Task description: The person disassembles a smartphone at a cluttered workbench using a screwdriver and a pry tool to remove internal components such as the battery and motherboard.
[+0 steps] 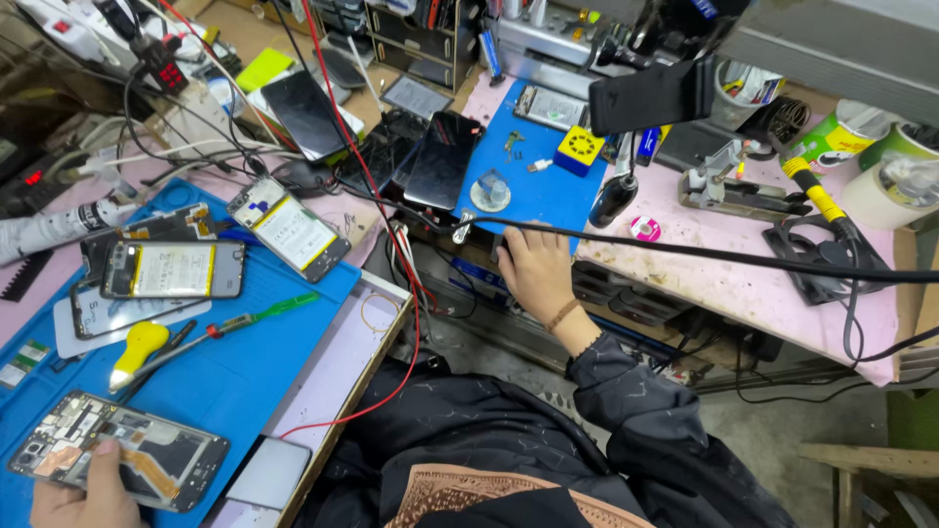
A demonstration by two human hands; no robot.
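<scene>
My left hand (83, 499) is at the bottom left corner, closed on the near end of an opened phone (117, 460) whose back is off, showing its circuit board and orange flex. The phone rests on a blue work mat (225, 381). My right hand (536, 272) reaches forward to the front edge of the pink bench (724, 284), just below a second blue mat (548, 186). Its fingers curl over that edge under a black cable (734, 256), and the fingertips are hidden.
Two more opened phones (174, 270) (289, 227), a yellow-handled tool (137, 349) and a green-handled screwdriver (259, 315) lie on the near mat. A red wire (416, 332) hangs between the benches. Dark phones (442, 158), a yellow cube (580, 150), a soldering iron (817, 196) and cups (851, 137) crowd the far bench.
</scene>
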